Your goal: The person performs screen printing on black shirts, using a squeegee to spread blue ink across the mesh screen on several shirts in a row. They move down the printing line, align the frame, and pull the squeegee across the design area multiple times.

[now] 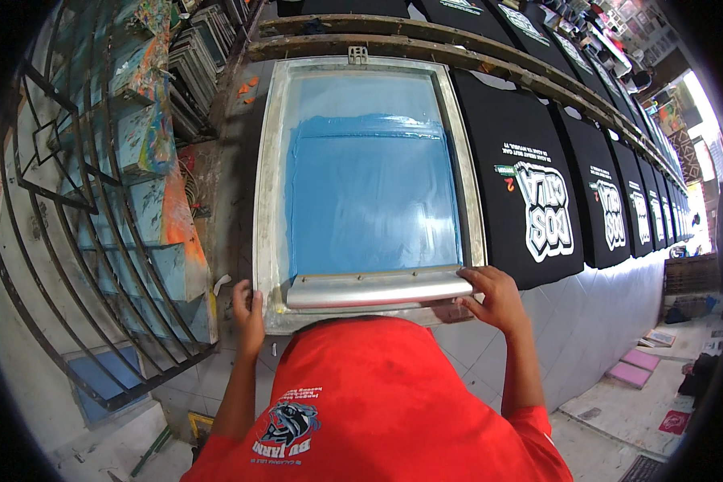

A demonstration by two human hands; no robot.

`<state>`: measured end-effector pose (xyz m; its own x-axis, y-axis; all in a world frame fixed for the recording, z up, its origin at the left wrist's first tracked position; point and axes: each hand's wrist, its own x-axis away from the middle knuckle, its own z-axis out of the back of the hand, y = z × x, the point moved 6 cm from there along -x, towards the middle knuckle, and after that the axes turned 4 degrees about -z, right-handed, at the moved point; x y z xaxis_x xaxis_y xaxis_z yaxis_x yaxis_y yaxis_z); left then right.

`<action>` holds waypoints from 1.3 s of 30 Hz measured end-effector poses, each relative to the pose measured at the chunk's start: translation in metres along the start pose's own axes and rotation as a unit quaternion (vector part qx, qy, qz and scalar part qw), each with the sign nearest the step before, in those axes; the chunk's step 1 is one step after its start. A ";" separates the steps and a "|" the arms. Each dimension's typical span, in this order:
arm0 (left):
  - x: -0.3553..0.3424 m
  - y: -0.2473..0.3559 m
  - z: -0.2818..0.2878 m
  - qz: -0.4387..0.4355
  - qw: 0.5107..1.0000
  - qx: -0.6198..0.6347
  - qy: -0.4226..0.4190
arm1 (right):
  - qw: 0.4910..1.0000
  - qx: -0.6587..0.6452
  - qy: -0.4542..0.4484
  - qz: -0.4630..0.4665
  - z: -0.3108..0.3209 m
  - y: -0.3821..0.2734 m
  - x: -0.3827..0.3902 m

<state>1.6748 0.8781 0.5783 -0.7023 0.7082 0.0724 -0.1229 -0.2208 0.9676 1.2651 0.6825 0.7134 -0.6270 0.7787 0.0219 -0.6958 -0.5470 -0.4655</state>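
A screen printing frame [261, 185] with a pale metal border lies in front of me, its blue mesh [369, 201] looking wet and glossy. Across its near end rests a long silver squeegee [361, 292], level from side to side. My right hand [496, 299] pinches the squeegee's right end, fingers above and thumb below. At the frame's near left corner is my left hand [250, 315], thumb and fingers apart, close against the outer edge; whether it touches is hard to tell. A hinge clamp [357, 55] sits at the frame's far edge.
Black T-shirts [510, 120] with white prints stretch away in a row at the right, beside wooden rails [426, 48]. To the left, curved metal bars [96, 201] stand before paint-stained blue steps [140, 213]. Stacked frames [193, 76] lean at the far left.
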 end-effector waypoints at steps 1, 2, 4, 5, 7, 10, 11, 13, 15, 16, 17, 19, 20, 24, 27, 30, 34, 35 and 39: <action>-0.005 0.019 0.006 -0.075 0.994 -0.072 0.016 | 1.000 0.010 -0.006 -0.001 -0.001 0.002 -0.001; -0.006 0.041 0.010 -0.151 0.978 -0.142 0.031 | 1.000 0.011 -0.011 -0.001 0.000 0.003 -0.004; -0.007 0.124 -0.019 -0.255 0.952 -0.152 -0.080 | 0.999 0.013 -0.036 0.004 0.001 0.000 -0.012; -0.008 0.167 -0.041 -0.297 0.913 -0.215 -0.180 | 0.999 0.022 -0.045 0.004 0.002 -0.001 -0.013; -0.006 0.187 -0.075 -0.339 0.834 -0.307 -0.309 | 0.997 0.040 -0.058 0.017 0.006 -0.004 -0.020; -0.002 0.164 -0.102 -0.326 0.764 -0.383 -0.404 | 0.994 0.088 -0.008 0.070 0.000 -0.010 -0.026; 0.001 0.154 -0.105 -0.304 0.751 -0.402 -0.427 | 0.994 0.093 -0.005 0.053 -0.007 -0.004 -0.025; 0.001 0.147 -0.108 -0.290 0.742 -0.410 -0.444 | 0.995 0.102 0.003 0.017 -0.021 0.005 -0.022; -0.003 0.149 -0.105 -0.304 0.755 -0.389 -0.432 | 0.996 0.091 -0.007 -0.002 -0.016 0.006 -0.023; -0.006 0.157 -0.105 -0.314 0.751 -0.392 -0.428 | 0.996 0.087 -0.011 -0.010 -0.009 0.005 -0.026; -0.013 0.170 -0.105 -0.323 0.747 -0.396 -0.424 | 0.995 0.099 -0.004 -0.005 0.001 0.003 -0.034; -0.034 0.188 -0.109 -0.378 0.756 -0.380 -0.376 | 0.994 0.111 0.010 -0.002 0.019 0.006 -0.059; -0.051 0.197 -0.112 -0.423 0.763 -0.361 -0.327 | 0.994 0.111 0.020 -0.002 0.028 0.011 -0.080; -0.155 0.209 -0.154 -0.429 0.786 -0.353 -0.271 | 0.984 0.156 0.078 0.031 0.053 0.034 -0.185; -0.218 0.211 -0.189 -0.396 0.793 -0.373 -0.274 | 0.981 0.141 0.125 0.056 0.053 0.063 -0.253; -0.250 0.203 -0.209 -0.407 0.794 -0.366 -0.263 | 0.984 0.131 0.116 0.028 0.042 0.083 -0.290; -0.266 0.184 -0.217 -0.390 0.802 -0.358 -0.277 | 0.987 0.128 0.095 0.017 0.023 0.098 -0.303; -0.269 0.179 -0.219 -0.383 0.804 -0.356 -0.283 | 0.988 0.128 0.088 0.012 0.021 0.102 -0.305; -0.274 0.175 -0.223 -0.396 0.780 -0.393 -0.282 | 0.985 0.152 0.083 0.013 0.018 0.099 -0.306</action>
<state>1.6894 0.4965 0.6735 0.2056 0.9650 -0.1626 -0.9097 0.2497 0.3319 1.3819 0.3848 0.6768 -0.5972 0.7893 -0.1426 -0.7692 -0.6140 -0.1770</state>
